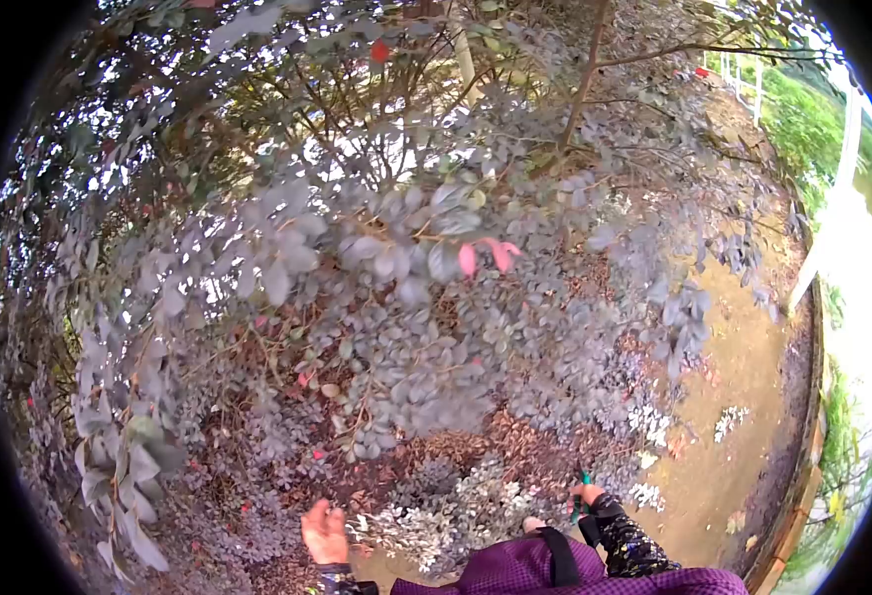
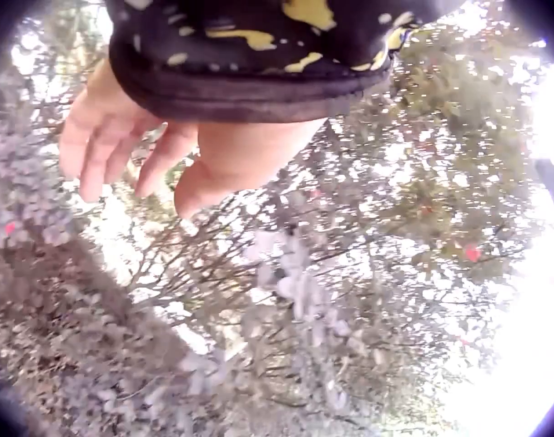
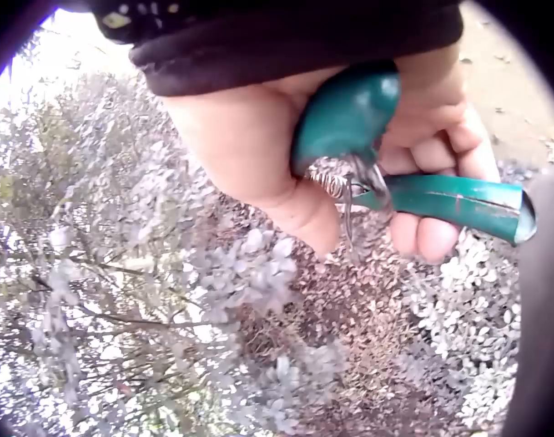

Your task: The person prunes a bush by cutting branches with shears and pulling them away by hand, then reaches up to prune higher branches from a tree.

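Note:
Green-handled pruning shears lie in my right hand, fingers curled round one handle and the thumb by the other. Their handles are spread, with the coil spring showing between them. In the head view the right hand is low, right of the middle, above the leaf litter. My left hand is held out low on the left with nothing in it. Its fingers hang loosely bent in the left wrist view, in front of the branches. Purple-leaved shrub foliage spreads ahead of both hands.
A bare dirt path runs up the right side, bordered by a low edging. A white post leans in view beyond it. Pale-leaved low plants grow near my feet. A branch rises at the upper right.

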Motion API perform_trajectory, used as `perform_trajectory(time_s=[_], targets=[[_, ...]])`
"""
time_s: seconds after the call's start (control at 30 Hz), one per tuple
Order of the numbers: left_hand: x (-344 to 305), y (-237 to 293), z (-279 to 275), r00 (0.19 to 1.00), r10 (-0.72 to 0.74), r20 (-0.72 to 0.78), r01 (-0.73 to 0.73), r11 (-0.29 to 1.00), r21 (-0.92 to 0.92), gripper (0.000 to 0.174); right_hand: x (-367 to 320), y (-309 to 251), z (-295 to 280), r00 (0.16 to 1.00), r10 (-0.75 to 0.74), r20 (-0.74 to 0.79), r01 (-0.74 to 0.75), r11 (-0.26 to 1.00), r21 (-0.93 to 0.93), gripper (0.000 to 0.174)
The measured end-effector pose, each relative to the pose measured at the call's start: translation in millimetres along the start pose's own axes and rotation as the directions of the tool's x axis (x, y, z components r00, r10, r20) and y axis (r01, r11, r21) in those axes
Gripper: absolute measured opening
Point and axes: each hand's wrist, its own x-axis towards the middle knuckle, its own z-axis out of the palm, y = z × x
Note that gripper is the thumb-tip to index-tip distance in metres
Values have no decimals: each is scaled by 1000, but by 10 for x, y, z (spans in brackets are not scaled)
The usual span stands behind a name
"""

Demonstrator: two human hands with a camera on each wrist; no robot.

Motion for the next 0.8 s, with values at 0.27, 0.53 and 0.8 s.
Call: perform_trajectory(time_s=[0.27, 0.53, 0.8], targets=[[276, 1493, 1697, 887, 361, 287, -460, 654, 601, 38, -1175, -1421, 683, 968, -173, 183, 206, 962, -181, 30], [482, 689, 2110, 940, 111, 323, -276, 803, 528, 62, -2116, -2256, 1261, 578, -295, 761, 454, 891, 1, 37], [355, 454, 2275, 922, 61, 382, -179, 943, 282, 29, -2522, -2287, 1632, 316, -284, 905, 514, 853, 88, 45]])
